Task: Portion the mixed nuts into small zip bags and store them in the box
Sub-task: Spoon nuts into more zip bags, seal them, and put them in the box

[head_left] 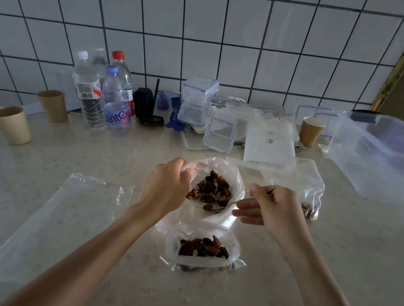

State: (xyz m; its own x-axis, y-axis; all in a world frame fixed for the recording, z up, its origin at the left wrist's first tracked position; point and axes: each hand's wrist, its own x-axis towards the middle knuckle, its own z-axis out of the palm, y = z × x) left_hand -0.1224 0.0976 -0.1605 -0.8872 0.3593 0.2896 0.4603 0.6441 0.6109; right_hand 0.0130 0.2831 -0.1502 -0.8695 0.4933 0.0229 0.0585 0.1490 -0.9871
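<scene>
The left hand (165,189) grips the rim of the big nut bag (217,182), holding it open between both hands. The right hand (274,210) pinches a spoon (216,207) dipped in its nuts. A small zip bag (203,252) sits just nearer the person; the box (387,157) is far right.

Home kitchen, white tiled wall (217,22), cluttered countertop (308,277), water bottles (113,100)

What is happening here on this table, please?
A person is portioning mixed nuts. The left hand holds open the big bag, and the right hand holds a spoon loaded with nuts at its mouth. A small bag in front is partly filled; another small one lies at the right. The clear box looks empty.
</scene>
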